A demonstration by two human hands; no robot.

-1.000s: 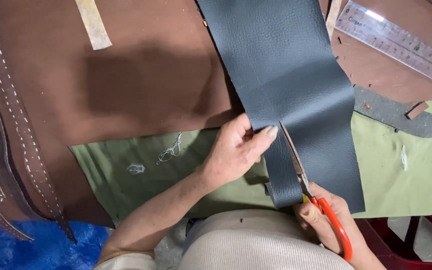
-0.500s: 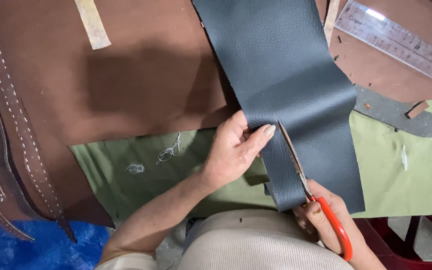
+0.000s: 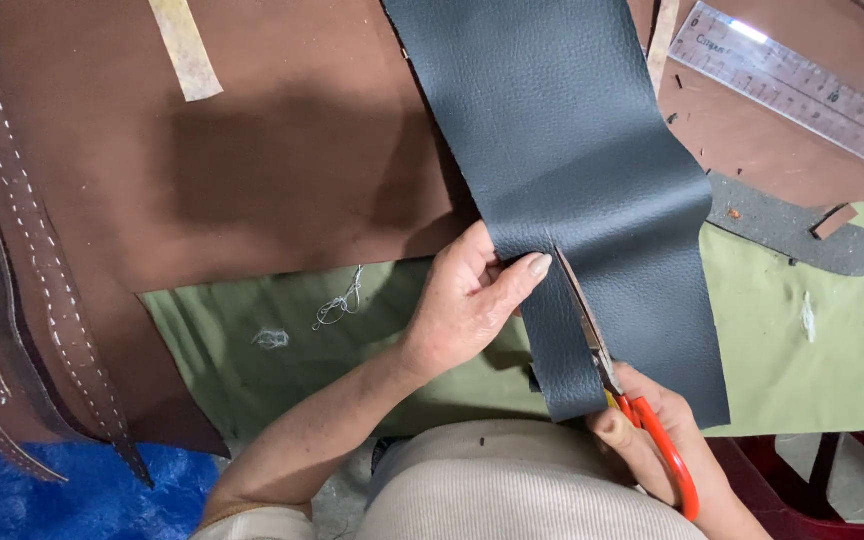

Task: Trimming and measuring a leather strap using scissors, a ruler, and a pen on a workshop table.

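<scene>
Grey pebbled leather point(image 3: 572, 180), orange-handled scissors point(image 3: 642, 420), brown white-stitched straps point(image 3: 22, 250), olive cloth point(image 3: 812, 340).

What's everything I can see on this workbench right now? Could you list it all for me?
Leather sheet: one, dark grey, running from the top edge to the near edge, partly cut lengthwise.
Scissors: one pair, orange handles, blades in the cut.
Brown sheet: one large, brown, covering the upper left.
Stitched straps: several, brown with white stitching, far left.
Tape strip: one, tan, on the brown sheet at the top.
Ruler: one, clear, upper right.
Green cloth: one, olive, under everything along the near side.
Grey offcut: one, right of the leather.
Thread scrap: one, white, on the cloth.
Blue tarp: one, bottom left.
Left hand: pinching the leather beside the cut.
Right hand: gripping the scissors.
</scene>
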